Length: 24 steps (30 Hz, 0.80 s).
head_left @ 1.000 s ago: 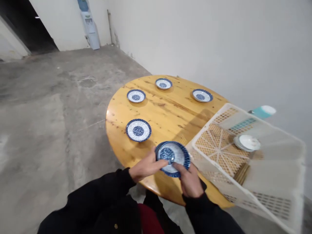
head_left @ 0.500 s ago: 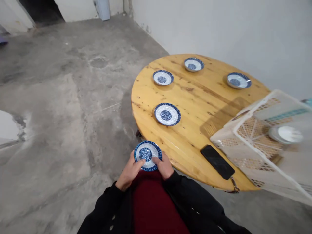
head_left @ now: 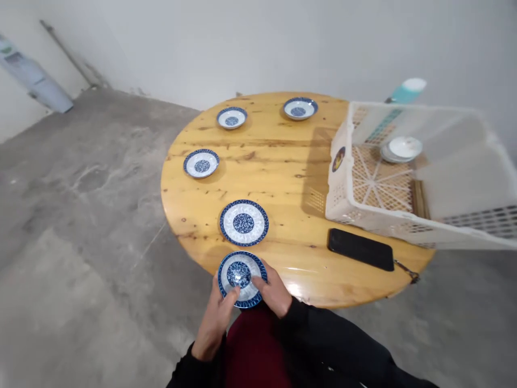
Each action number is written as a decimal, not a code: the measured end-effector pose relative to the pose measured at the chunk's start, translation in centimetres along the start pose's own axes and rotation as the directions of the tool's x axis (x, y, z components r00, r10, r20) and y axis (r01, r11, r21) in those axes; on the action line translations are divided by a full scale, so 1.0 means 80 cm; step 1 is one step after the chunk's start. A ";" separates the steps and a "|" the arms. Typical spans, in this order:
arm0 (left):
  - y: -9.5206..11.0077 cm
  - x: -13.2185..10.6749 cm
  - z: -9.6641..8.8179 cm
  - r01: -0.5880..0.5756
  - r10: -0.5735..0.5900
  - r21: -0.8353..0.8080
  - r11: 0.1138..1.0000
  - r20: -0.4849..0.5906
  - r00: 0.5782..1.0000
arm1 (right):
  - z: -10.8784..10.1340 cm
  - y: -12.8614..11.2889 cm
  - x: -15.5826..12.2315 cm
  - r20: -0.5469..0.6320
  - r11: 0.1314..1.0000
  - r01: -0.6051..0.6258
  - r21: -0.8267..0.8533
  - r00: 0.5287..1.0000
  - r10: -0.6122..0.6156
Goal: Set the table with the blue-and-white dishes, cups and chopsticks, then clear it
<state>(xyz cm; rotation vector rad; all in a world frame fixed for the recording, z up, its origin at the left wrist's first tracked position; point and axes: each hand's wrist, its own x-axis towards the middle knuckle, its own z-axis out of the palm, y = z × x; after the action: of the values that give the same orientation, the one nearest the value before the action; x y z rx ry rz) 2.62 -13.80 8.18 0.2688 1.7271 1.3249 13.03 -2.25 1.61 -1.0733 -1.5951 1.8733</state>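
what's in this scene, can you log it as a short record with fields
left grip: on a blue-and-white patterned round dish, thumb over its upper face
right grip: on the same dish, thumb over its upper face
held count: one shows; any nested beneath cannot be told
surface: yellow-brown round wooden table
set out: four blue-rimmed white round dishes, spaced apart
container: white plastic rectangular crate, at the table's right in the picture
inside container: stacked white round dishes; brown stick-like bundle
beside container: black rectangular phone
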 end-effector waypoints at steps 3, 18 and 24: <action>0.036 0.050 -0.012 -0.030 0.016 0.114 0.993 0.122 0.992 | 0.011 -0.019 0.033 -0.110 0.998 -0.031 0.051 0.993 0.036; 0.128 0.203 -0.027 -0.068 -0.095 0.329 0.942 0.455 0.885 | 0.028 -0.068 0.138 -0.438 0.998 0.000 0.061 0.898 0.026; 0.170 0.292 -0.019 -0.144 -0.104 0.307 0.941 0.665 0.739 | 0.040 -0.089 0.188 -0.638 0.994 -0.026 0.106 0.765 0.088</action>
<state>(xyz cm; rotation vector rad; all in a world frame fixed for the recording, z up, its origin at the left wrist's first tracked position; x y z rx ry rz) -16.18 5.66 7.59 0.8642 1.2933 0.7683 0.52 8.84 4.55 -1.5246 -1.0664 1.3567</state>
